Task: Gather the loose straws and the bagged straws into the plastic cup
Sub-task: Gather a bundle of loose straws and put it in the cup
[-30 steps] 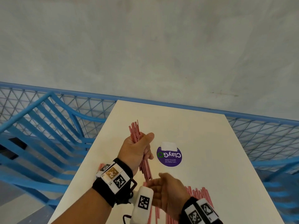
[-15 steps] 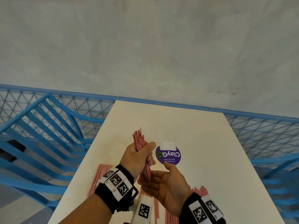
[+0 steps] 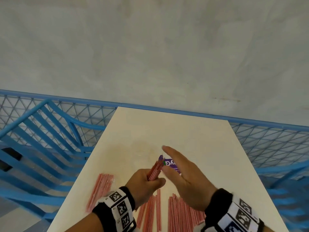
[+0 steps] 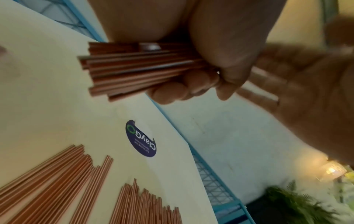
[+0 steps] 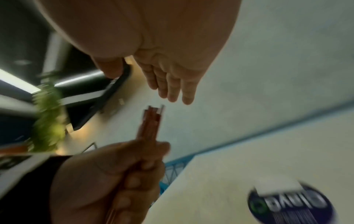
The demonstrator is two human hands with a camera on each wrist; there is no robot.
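Observation:
My left hand [image 3: 147, 180] grips a bundle of red-and-white straws [image 3: 155, 169] above the white table [image 3: 167, 131], tips pointing away and to the right. The left wrist view shows my fingers [image 4: 191, 84] curled round this bundle [image 4: 134, 68]. My right hand [image 3: 182, 171] is flat with straight fingers, just right of the bundle's tips and holding nothing. Loose straws [image 3: 177, 213] lie fanned out near the front edge. A bag of straws [image 3: 102, 186] lies at the left edge. I cannot make out a plastic cup.
A round purple sticker [image 3: 171, 163] is on the table, partly behind my right hand. Blue slatted chairs [image 3: 41, 139] stand to the left. A blue mesh railing [image 3: 267, 144] runs behind and to the right of the table, before a grey wall.
My left hand has lowered and tilted the bundle to the right. My right hand has moved from cupping under the bundle's lower end to a flat pose beside its upper tips.

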